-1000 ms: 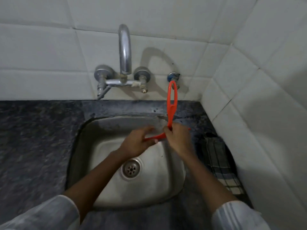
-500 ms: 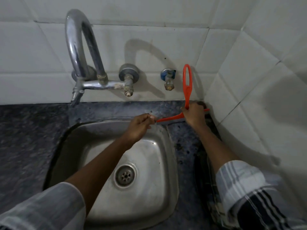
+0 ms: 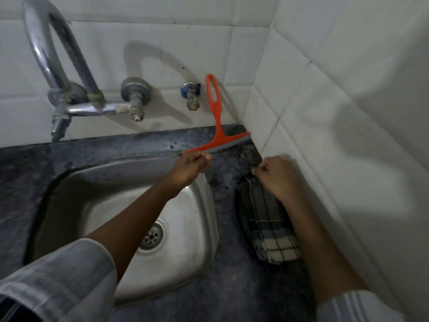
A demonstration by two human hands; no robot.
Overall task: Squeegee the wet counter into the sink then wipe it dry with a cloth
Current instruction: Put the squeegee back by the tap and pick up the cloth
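Note:
An orange squeegee (image 3: 217, 117) stands in the back right corner of the dark speckled counter (image 3: 232, 287). Its grey blade rests on the counter and its looped handle leans on the tiled back wall. My left hand (image 3: 191, 167) reaches over the steel sink (image 3: 130, 182), fingers closed at the blade's left end. My right hand (image 3: 277, 176) is off the squeegee, its fingers curled on the far end of the folded checked cloth (image 3: 267, 219). That cloth lies on the narrow counter strip between the sink and the right wall.
A curved chrome faucet (image 3: 58, 54) with two valves juts from the back wall above the sink's left side. A small blue-capped tap (image 3: 191, 96) sits just left of the squeegee handle. The white tiled right wall (image 3: 348, 135) closes in the counter strip.
The squeegee went from over the sink to the back corner and now leans on the wall. My right hand let go of its handle and dropped onto the cloth.

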